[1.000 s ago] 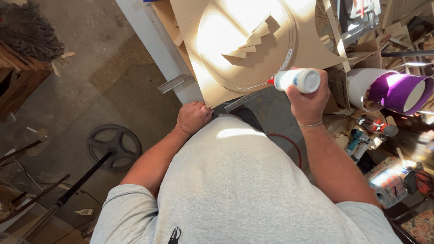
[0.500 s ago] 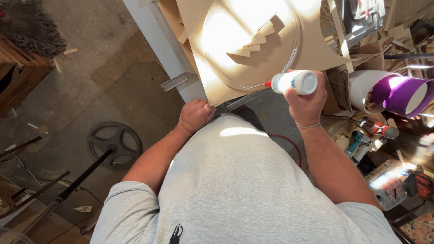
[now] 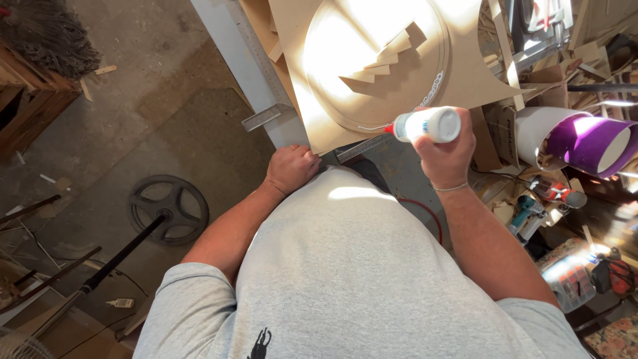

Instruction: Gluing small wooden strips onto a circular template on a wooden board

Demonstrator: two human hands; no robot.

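Glue bottle (image 3: pixel 425 124), white with a red nozzle, lies tipped on its side in the right hand (image 3: pixel 444 151), whose fingers wrap tight around its body; the nozzle points toward nine o'clock, its tip at the near rim of a round wooden disc (image 3: pixel 379 60). A wavy white bead of glue (image 3: pixel 435 85) runs along the disc's edge at about four o'clock. The disc sits on a pale square board (image 3: pixel 478 80), and small stepped wood pieces (image 3: pixel 385 63) lie at its centre in strong sunlight. The left hand (image 3: pixel 291 168) rests closed at the board's near corner, at seven o'clock from the disc; it seems to press on the bench edge, though whether it grips anything cannot be told from above. A metal square (image 3: pixel 264 118) lies just beside the board at nine o'clock. At three o'clock stands a purple-lined bucket (image 3: pixel 585 143), well apart. On the floor at eight o'clock lies a dark spoked wheel (image 3: pixel 169 208).
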